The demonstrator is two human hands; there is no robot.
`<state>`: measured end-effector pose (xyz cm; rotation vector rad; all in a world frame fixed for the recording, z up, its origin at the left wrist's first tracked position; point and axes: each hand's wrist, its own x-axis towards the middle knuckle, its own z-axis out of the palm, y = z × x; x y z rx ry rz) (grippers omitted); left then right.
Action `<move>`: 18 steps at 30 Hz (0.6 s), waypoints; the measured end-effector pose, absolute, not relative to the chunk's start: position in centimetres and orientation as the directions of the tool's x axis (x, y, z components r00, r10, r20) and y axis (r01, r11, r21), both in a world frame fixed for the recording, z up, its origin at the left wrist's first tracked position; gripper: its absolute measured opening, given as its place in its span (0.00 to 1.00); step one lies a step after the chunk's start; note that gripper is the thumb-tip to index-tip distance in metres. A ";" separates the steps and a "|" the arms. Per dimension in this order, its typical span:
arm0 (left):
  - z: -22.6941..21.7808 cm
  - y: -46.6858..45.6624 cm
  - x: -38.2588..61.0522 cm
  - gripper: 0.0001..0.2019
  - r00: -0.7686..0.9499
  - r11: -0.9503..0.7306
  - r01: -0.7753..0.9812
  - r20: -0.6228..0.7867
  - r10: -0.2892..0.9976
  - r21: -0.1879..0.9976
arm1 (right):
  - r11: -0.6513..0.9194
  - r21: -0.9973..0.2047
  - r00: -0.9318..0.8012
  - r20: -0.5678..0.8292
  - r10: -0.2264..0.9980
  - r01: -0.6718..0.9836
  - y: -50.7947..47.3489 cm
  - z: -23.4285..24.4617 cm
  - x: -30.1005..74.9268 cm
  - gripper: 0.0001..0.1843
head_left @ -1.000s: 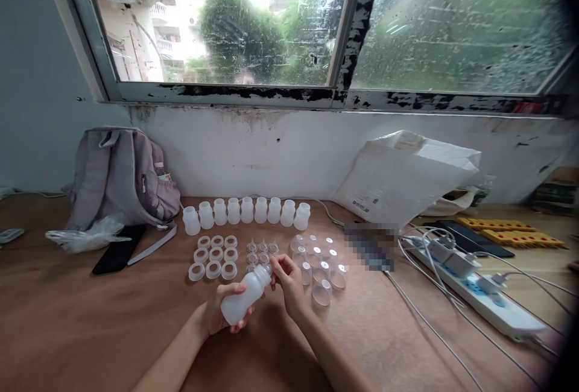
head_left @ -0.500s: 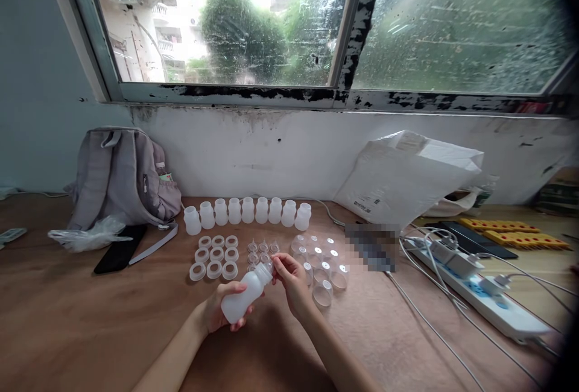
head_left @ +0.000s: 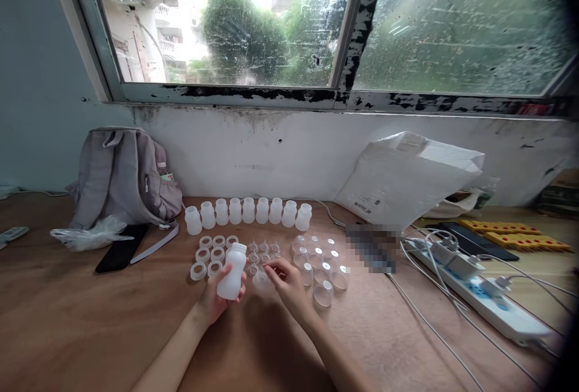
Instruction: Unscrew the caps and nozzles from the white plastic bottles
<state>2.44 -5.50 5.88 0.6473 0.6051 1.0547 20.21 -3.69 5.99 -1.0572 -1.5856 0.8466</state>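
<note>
Left hand [head_left: 217, 297], closed around the body of a frosted bottle [head_left: 231, 277], which we find above the table, just in front of the pale rings [head_left: 203, 254], neck upward and slightly tilted. Its cloudy wall keeps us from telling whether anything is inside. Right hand [head_left: 289, 283], thumb and fingertips pinching a blurred clear piece [head_left: 262, 282] beside the bottle, the two apart. Behind, we count nine similar bottles [head_left: 248, 211] upright in a curved row, open mouths up; their contents we cannot make out. Small clear pointed parts [head_left: 263, 248] stand between the rings and a cluster of clear cups [head_left: 322, 295]. At left, the backpack [head_left: 97, 181] carries a drink bottle [head_left: 161, 168] in its side pocket; at right lies a white bag [head_left: 402, 178], contents hidden.
</note>
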 end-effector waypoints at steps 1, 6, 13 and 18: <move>5.9 -5.5 2.4 0.21 0.337 0.323 -0.594 -0.137 0.932 0.737 | 0.401 -0.869 -0.171 0.365 0.915 0.290 -3.8 5.7 20.0 0.10; 5.7 -5.2 2.6 0.19 0.177 0.213 -0.587 -0.133 0.975 0.781 | 0.512 -0.716 -0.364 0.369 0.855 0.476 -4.3 4.8 19.4 0.05; 5.5 -5.3 3.3 0.19 -0.011 -0.104 -0.158 0.104 0.995 0.982 | 0.501 -0.780 -0.258 0.432 0.864 0.374 -4.5 6.0 19.4 0.17; 5.0 -5.6 3.5 0.20 -0.072 -0.375 0.304 0.413 0.908 0.876 | 0.536 -0.780 -0.227 0.486 0.844 0.323 -4.7 7.0 19.2 0.12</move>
